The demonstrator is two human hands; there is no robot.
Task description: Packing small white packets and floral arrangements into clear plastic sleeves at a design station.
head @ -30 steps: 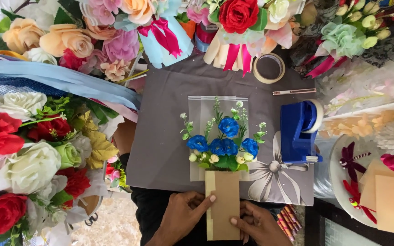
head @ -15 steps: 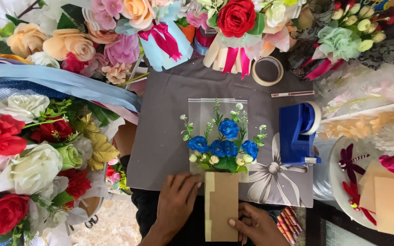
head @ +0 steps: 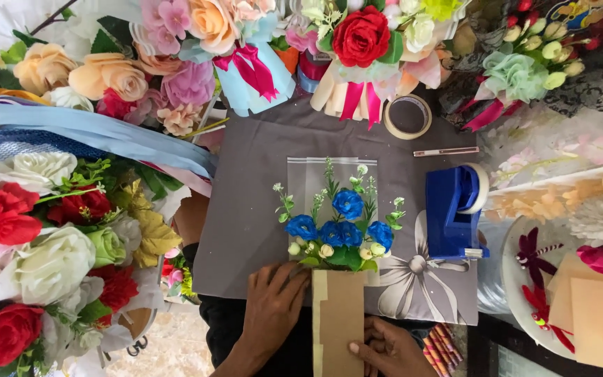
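Head view: both hands (head: 273, 307) on tan paper wrap (head: 338, 321).

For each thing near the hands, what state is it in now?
Left hand: flat, pressing the paper wrap's left edge.
Right hand: gripping the wrap's lower right.
Paper wrap: folded around the stems.
Blue bouquet: lying flat.
Tape dispenser: upright, loaded.
Tape roll: lying flat.
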